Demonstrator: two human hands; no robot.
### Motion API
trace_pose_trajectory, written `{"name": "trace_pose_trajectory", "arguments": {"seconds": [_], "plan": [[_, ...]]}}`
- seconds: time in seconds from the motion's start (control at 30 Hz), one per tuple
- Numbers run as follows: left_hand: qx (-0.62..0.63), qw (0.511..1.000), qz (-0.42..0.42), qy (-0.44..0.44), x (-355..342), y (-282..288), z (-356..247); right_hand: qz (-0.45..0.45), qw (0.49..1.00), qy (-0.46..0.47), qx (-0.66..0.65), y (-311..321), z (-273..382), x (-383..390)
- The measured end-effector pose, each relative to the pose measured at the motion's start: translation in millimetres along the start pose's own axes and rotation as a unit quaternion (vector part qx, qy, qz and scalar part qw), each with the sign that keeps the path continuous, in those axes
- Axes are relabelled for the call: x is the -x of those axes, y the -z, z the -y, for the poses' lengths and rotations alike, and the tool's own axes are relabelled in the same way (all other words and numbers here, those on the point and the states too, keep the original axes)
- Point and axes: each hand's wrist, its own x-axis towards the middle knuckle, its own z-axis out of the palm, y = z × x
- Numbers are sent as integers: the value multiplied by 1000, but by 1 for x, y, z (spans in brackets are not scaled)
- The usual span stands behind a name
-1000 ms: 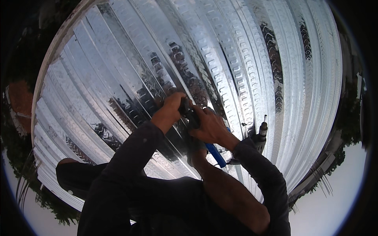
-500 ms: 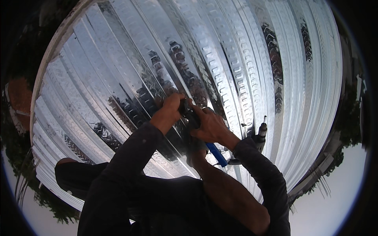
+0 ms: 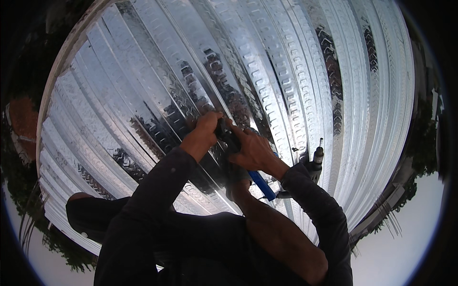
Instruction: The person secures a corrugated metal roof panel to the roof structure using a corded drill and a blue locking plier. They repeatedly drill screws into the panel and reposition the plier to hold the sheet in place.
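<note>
Hands meet at mid-scene over the corrugated metal sheet (image 3: 296,71). Left hand (image 3: 202,133) closes its grip on a small dark tool (image 3: 228,136), and right hand (image 3: 253,150) is clamped on the same tool from the right. A blue handle (image 3: 261,185) juts out near the right wrist. Just right of it, a power drill (image 3: 315,162) rests on the sheet.
</note>
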Motion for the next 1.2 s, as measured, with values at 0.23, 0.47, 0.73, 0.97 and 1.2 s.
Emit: {"name": "trace_pose_trajectory", "arguments": {"seconds": [0.23, 0.47, 0.73, 0.97, 1.2], "plan": [[-37, 999, 5, 20, 2, -3, -3, -53, 994, -15, 96, -26, -2, -2], [3, 1000, -10, -12, 16, 4, 16, -24, 999, -15, -25, -14, -3, -19], [263, 944, 138, -146, 28, -11, 114, -67, 993, -51, -88, -8, -3, -35], [92, 905, 234, -343, 19, 13, 168, -38, 986, -63, 152, -17, 37, -37], [-19, 891, 319, -321, 20, 4, 169, -118, 971, -12, 209, -43, 27, -41]]}}
